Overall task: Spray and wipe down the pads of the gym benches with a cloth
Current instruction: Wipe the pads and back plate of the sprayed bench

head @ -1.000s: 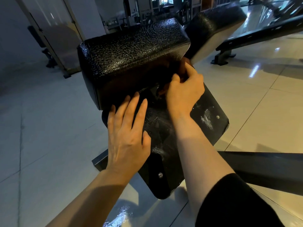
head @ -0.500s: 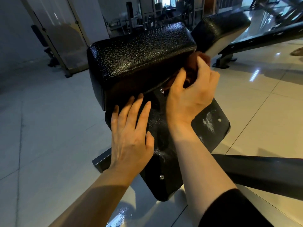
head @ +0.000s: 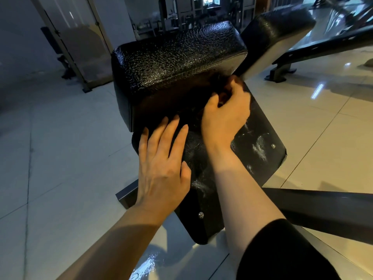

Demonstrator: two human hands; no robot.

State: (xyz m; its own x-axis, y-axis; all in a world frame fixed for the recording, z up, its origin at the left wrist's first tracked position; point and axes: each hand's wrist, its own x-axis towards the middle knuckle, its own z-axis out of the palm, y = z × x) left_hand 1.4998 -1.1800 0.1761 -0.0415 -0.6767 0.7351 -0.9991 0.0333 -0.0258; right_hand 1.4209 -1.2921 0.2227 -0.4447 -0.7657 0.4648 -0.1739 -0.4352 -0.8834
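A thick black textured bench pad point(head: 177, 57) rises in front of me, with a flat black seat pad point(head: 260, 142) below it, streaked with white marks. My right hand point(head: 226, 112) is curled around a dark brownish cloth point(head: 219, 85), pressed into the shadowed underside where the two pads meet. Most of the cloth is hidden by the fingers and shadow. My left hand point(head: 163, 164) lies flat with straight fingers on the seat pad's left part, fingertips near the upper pad's lower edge. No spray bottle is in view.
A second black pad point(head: 278, 27) on a dark frame point(head: 331, 47) stands behind to the right. A dark steel base bar point(head: 323, 207) runs across the glossy tiled floor at right. A glass partition point(head: 80, 43) and gym machines stand at the back.
My right hand with the cloth has slid from the pad's right corner back down and left into the gap under the upper pad. The left hand has stayed flat on the seat pad.
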